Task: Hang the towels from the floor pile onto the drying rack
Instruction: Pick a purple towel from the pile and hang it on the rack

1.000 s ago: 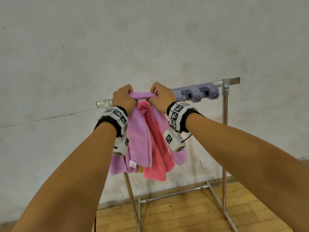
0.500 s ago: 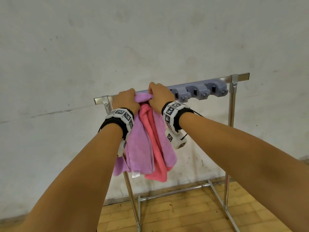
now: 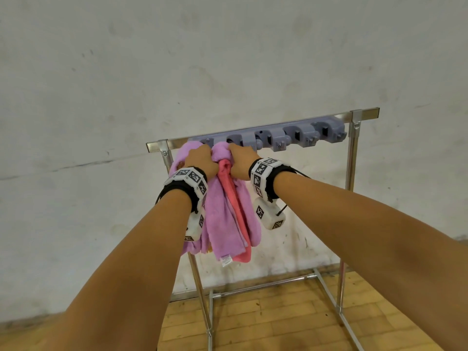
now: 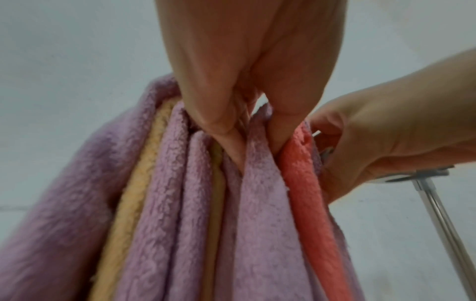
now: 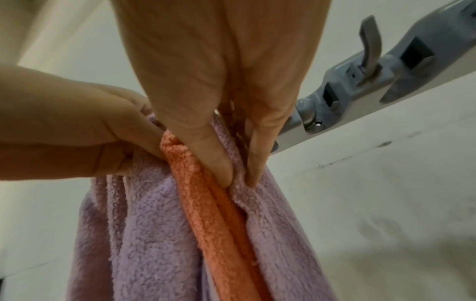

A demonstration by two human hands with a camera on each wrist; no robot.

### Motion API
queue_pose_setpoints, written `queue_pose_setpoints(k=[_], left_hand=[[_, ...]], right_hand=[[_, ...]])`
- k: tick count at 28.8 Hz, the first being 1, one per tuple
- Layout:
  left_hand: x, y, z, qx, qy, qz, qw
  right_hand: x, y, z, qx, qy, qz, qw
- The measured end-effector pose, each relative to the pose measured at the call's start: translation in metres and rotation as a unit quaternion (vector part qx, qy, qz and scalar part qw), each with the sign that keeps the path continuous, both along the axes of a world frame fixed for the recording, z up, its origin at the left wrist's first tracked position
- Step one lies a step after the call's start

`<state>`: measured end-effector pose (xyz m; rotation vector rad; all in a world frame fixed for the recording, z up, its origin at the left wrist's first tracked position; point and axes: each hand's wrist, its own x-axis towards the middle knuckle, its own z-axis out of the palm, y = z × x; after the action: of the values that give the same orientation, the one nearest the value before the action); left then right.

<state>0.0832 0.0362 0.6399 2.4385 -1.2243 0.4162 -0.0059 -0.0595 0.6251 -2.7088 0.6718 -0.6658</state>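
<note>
The left hand comes down from the top of the frame, thumb and fingers curled into the gathered top of a bunch of hanging towels. Its grip closes on a lilac towel, the fingertips buried between the folds. Left of that hang more lilac folds, with a pale yellow towel sandwiched among them. A coral towel hangs just right of the pinched fold. The right hand reaches in from the right edge, fingers curled against the coral towel's far side. Below it a shiny metal rack post slants downward. A pale wall fills the background.
</note>
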Motion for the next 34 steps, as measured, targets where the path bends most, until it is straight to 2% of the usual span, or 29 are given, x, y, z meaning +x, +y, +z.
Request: queue_pose_setpoints(k=[4, 10, 13, 19, 23, 28, 34], left_hand=[[-0.001, 0.008, 0.004, 0.014, 0.038, -0.027, 0.999], [-0.008, 0.019, 0.014, -0.066, 0.122, -0.055, 0.989], [-0.020, 0.024, 0.021, -0.095, 0.115, -0.085, 0.985], [-0.059, 0.017, 0.017, -0.122, 0.101, -0.141, 0.977], [-0.077, 0.001, -0.015, -0.084, 0.108, -0.152, 0.979], [-0.083, -0.023, -0.077, -0.065, 0.132, -0.158, 0.976], [-0.080, -0.048, -0.153, -0.068, 0.203, -0.161, 0.963]], right_hand=[[-0.007, 0.002, -0.003, 0.023, 0.031, 0.007, 0.999], [-0.024, 0.010, 0.016, 0.021, -0.013, -0.010, 1.000], [-0.035, 0.014, 0.022, 0.031, -0.049, -0.012, 0.998], [-0.067, 0.019, 0.019, 0.020, -0.062, -0.031, 0.997], [-0.085, 0.011, -0.005, 0.025, -0.047, -0.061, 0.997], [-0.101, -0.009, -0.061, 0.073, -0.024, -0.102, 0.992], [-0.102, -0.033, -0.131, 0.121, 0.010, -0.124, 0.985]])
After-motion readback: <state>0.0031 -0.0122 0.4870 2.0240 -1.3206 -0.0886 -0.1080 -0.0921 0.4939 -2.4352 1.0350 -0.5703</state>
